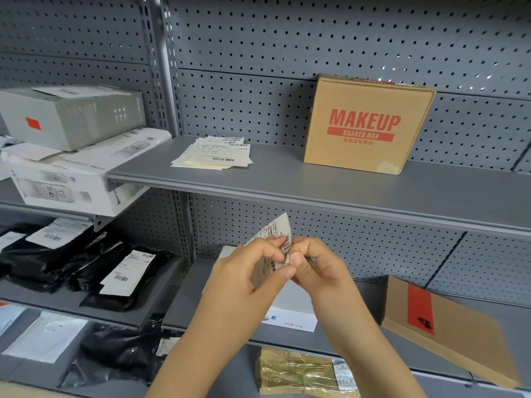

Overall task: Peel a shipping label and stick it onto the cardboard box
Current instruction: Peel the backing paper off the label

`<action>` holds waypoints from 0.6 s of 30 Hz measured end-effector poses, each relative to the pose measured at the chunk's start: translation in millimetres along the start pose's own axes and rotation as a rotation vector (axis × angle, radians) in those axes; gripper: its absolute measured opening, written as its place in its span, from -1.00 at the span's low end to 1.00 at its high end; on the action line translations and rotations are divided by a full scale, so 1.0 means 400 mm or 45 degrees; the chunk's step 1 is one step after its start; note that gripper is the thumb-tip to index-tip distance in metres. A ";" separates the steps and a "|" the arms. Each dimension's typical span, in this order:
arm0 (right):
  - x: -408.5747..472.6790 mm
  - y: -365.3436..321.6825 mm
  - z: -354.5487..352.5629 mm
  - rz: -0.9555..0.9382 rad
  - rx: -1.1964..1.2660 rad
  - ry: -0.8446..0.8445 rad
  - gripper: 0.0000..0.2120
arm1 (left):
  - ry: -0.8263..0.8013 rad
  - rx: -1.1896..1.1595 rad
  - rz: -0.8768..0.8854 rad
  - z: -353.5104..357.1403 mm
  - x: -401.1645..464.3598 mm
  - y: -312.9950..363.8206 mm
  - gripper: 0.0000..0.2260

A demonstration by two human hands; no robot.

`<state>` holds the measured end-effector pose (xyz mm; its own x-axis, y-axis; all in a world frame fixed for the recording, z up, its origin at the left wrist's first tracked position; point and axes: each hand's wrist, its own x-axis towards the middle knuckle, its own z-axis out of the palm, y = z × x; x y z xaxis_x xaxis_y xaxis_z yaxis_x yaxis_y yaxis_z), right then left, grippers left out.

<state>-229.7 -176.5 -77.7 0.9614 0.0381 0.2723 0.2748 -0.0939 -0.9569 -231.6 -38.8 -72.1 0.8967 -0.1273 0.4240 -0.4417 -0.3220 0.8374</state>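
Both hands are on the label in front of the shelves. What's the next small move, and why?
Probably keep peeling: the white barcoded shipping label is curled and pinched between the left hand and right hand, apparently still on its backing. The brown cardboard MAKEUP box stands unlabelled on the upper shelf.

We are looking through a single head-worn wide-angle camera, facing forward and slightly down at grey pegboard shelving from close range. We are seeing both hands, left and right, raised near the lens at lower centre, while the shelf edges are bowing outward toward the frame's borders.
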 end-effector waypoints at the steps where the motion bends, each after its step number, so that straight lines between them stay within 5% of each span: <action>1: 0.000 0.002 0.000 -0.018 -0.008 0.002 -0.85 | -0.003 -0.030 -0.009 -0.002 0.000 0.002 -0.91; 18: -0.017 0.004 0.015 -0.229 -0.372 0.030 -0.87 | -0.072 -0.159 -0.068 -0.017 -0.004 -0.008 -0.92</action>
<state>-236.0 -171.0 -81.7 0.8963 0.0571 0.4398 0.4283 -0.3689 -0.8249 -232.0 -31.3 -73.1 0.9178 -0.1672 0.3601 -0.3901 -0.2109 0.8963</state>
